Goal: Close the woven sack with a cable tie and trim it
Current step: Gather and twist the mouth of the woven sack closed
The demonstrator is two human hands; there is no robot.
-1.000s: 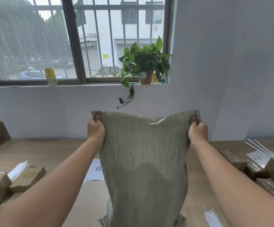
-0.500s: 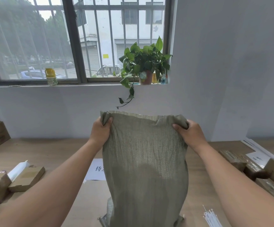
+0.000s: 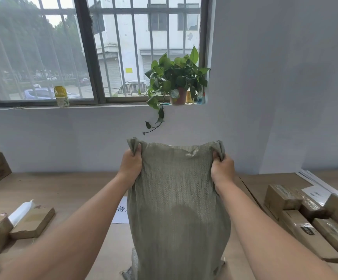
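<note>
A grey-green woven sack (image 3: 176,209) stands upright on the wooden table (image 3: 67,188) in front of me, its mouth held up and its base bulging with a dark shape inside. My left hand (image 3: 130,165) grips the bunched top left corner of the sack. My right hand (image 3: 222,170) grips the bunched top right corner. The mouth between the two hands sags slightly open. No cable tie or cutter shows in this view.
Taped cardboard boxes (image 3: 297,215) crowd the table's right side, with white paper (image 3: 317,194) behind them. More boxes (image 3: 30,222) lie at the left. A printed sheet (image 3: 121,210) lies behind the sack. On the windowsill stand a potted plant (image 3: 176,81) and a bottle (image 3: 61,96).
Both hands have moved inward along the sack's top edge and gathered the fabric, so the mouth is narrower than a second ago. The sack stays upright.
</note>
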